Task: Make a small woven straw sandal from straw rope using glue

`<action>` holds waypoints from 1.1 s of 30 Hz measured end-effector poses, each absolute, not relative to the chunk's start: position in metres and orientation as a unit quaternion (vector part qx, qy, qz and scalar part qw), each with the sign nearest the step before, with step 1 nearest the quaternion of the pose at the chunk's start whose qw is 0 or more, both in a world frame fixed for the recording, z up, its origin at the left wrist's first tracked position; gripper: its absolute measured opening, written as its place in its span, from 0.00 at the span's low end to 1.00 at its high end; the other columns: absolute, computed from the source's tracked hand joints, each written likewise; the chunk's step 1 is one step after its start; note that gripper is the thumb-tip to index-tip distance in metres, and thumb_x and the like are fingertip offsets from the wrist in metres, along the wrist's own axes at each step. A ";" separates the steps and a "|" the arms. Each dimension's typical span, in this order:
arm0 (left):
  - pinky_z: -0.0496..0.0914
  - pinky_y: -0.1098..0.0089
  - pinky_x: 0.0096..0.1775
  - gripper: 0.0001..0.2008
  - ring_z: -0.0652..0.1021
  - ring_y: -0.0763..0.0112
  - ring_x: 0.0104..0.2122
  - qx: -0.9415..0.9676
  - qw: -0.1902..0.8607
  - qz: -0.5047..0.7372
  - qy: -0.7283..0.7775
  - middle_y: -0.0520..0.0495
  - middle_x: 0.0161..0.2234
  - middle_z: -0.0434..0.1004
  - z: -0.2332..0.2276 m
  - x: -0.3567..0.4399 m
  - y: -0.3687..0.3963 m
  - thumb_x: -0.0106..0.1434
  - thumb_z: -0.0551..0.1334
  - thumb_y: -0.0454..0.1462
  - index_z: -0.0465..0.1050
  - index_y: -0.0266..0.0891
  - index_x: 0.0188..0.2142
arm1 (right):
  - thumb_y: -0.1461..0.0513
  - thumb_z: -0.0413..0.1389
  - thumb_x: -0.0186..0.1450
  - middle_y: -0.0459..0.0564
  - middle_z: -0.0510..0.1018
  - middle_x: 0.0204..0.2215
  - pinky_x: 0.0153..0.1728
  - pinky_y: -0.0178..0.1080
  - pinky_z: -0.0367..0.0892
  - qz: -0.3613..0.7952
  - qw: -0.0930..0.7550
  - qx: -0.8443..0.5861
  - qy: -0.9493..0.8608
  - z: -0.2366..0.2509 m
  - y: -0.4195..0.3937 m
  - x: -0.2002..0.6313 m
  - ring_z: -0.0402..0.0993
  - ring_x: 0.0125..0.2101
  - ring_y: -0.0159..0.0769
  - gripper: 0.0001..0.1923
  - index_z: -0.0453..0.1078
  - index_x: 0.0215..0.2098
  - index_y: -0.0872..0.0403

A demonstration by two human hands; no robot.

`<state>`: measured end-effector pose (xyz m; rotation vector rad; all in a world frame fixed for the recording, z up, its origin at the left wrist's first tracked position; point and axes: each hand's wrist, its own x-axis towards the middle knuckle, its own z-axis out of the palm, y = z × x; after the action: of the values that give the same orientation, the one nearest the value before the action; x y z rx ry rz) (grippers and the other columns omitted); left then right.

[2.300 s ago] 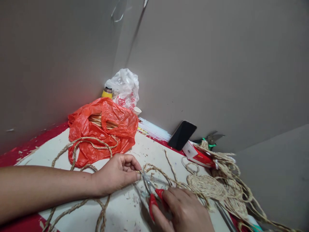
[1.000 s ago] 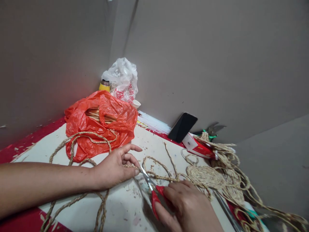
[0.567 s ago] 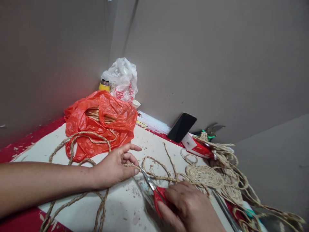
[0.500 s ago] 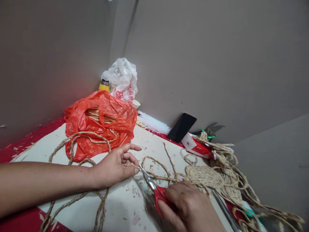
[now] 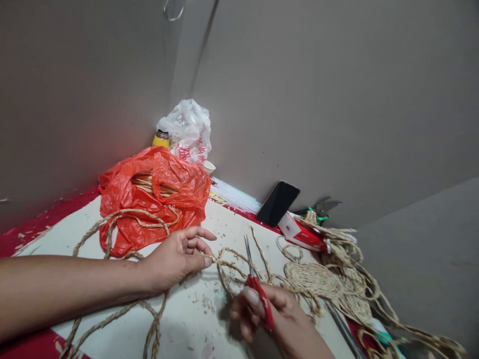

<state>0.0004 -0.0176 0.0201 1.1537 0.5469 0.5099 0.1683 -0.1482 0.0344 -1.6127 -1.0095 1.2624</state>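
My left hand (image 5: 179, 257) pinches a braided straw cord (image 5: 228, 264) between thumb and fingers, over the pale board. The cord runs right from my fingertips in loose loops. My right hand (image 5: 273, 314) has its fingers around the red handles of the scissors (image 5: 258, 286). Their metal blades point up and away, a little apart at the tips, to the right of the held stretch of cord. More braided cord (image 5: 155, 324) lies under and in front of my left forearm. To the right sits a flat oval coil of woven cord (image 5: 314, 279).
A red plastic bag (image 5: 149, 219) with straw strands lies at the back left. Behind it stand a yellow bottle (image 5: 160, 139), a white plastic bag (image 5: 189, 127) and a cup (image 5: 208, 167). A phone (image 5: 279, 203) leans on a red-and-white box (image 5: 301, 233), with pliers (image 5: 325, 207) behind.
The scissors have come away from the cord by my left fingertips, and their blades have turned upward. My left hand keeps its pinch. The view has tilted slightly up.
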 end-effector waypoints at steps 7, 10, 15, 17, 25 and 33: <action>0.52 0.76 0.21 0.11 0.61 0.83 0.17 0.538 0.775 0.220 0.248 0.57 0.24 0.65 0.022 0.000 -0.020 0.51 0.62 0.33 0.70 0.36 0.37 | 0.50 0.61 0.57 0.56 0.81 0.32 0.24 0.33 0.71 0.522 0.622 -0.549 -0.199 0.033 -0.140 0.163 0.76 0.32 0.39 0.20 0.77 0.38 0.56; 0.51 0.76 0.20 0.09 0.60 0.82 0.16 0.556 0.762 0.200 0.263 0.59 0.16 0.60 0.022 -0.001 -0.021 0.52 0.61 0.34 0.71 0.36 0.35 | 0.51 0.62 0.56 0.54 0.81 0.35 0.27 0.33 0.71 0.488 0.662 -0.535 -0.193 0.036 -0.140 0.167 0.75 0.34 0.38 0.17 0.78 0.38 0.54; 0.52 0.77 0.20 0.10 0.61 0.82 0.16 0.563 0.760 0.192 0.264 0.59 0.16 0.61 0.020 -0.001 -0.022 0.53 0.65 0.39 0.72 0.35 0.33 | 0.50 0.61 0.57 0.55 0.80 0.40 0.28 0.32 0.71 0.455 0.672 -0.547 -0.204 0.035 -0.142 0.171 0.75 0.35 0.38 0.18 0.78 0.38 0.54; 0.53 0.78 0.20 0.11 0.62 0.82 0.16 0.560 0.764 0.190 0.259 0.59 0.16 0.62 0.019 0.000 -0.022 0.52 0.66 0.40 0.71 0.35 0.33 | 0.50 0.62 0.56 0.55 0.79 0.42 0.29 0.32 0.71 0.442 0.678 -0.552 -0.202 0.035 -0.142 0.172 0.74 0.36 0.37 0.18 0.78 0.37 0.54; 0.53 0.78 0.19 0.16 0.59 0.83 0.15 0.553 0.774 0.180 0.251 0.59 0.16 0.61 0.019 0.000 -0.022 0.51 0.68 0.45 0.70 0.35 0.31 | 0.50 0.65 0.51 0.55 0.79 0.42 0.31 0.33 0.72 0.384 0.692 -0.569 -0.223 0.037 -0.142 0.174 0.74 0.33 0.37 0.18 0.80 0.34 0.53; 0.53 0.78 0.21 0.11 0.60 0.82 0.19 0.554 0.756 0.232 0.259 0.58 0.19 0.63 0.024 0.001 -0.024 0.51 0.67 0.41 0.71 0.34 0.27 | 0.47 0.60 0.56 0.57 0.80 0.25 0.25 0.36 0.68 0.426 0.590 -0.623 -0.287 0.037 -0.150 0.193 0.72 0.23 0.38 0.23 0.77 0.37 0.57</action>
<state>0.0005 -0.0240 0.0240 1.2080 0.5649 0.5057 0.1931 -0.1501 0.0369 -1.4499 -0.6685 0.9910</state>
